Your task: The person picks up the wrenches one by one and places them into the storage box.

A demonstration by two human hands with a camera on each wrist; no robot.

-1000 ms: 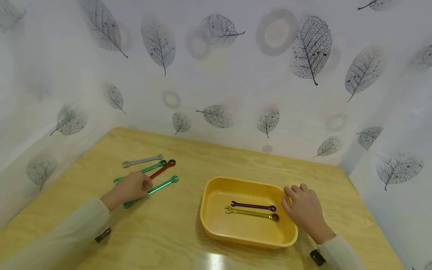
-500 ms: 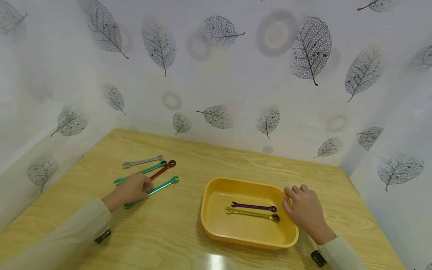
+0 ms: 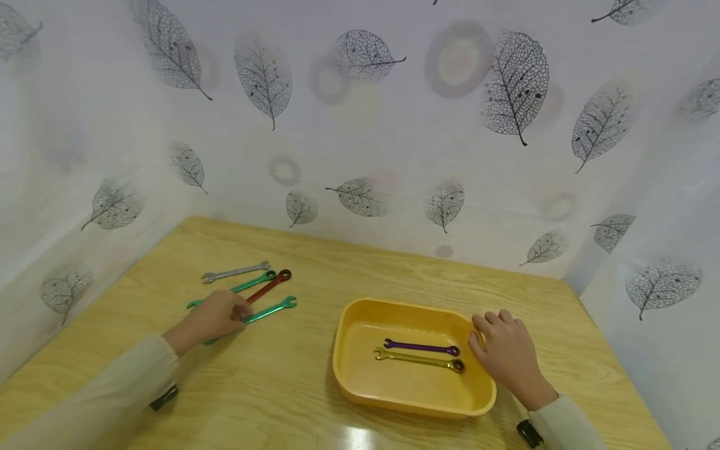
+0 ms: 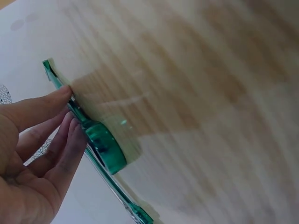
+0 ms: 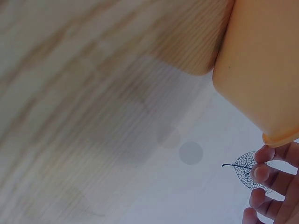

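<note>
My left hand (image 3: 210, 320) pinches the nearest green wrench (image 3: 272, 310) at its shaft, on the left of the table. In the left wrist view, thumb and fingertips meet on that green wrench (image 4: 105, 144), its thick ring end pointing down. Just beyond lie a red wrench (image 3: 270, 288), partly behind the hand, a second green wrench (image 3: 252, 282) and a silver wrench (image 3: 236, 272). My right hand (image 3: 509, 359) holds the right rim of a yellow plastic bin (image 3: 402, 406), thumb on the inner side. Inside the bin lie a purple wrench (image 3: 422, 347) and a yellow wrench (image 3: 417, 359).
The wooden table (image 3: 281, 381) meets a leaf-patterned wall covering (image 3: 382, 137) at the back and sides. Bare tabletop lies between the loose wrenches and the bin. Dark devices (image 3: 530, 432) sit at both wrists.
Both hands stay nearly where they were, the left on the green wrench and the right on the bin. The head view has shifted very slightly.
</note>
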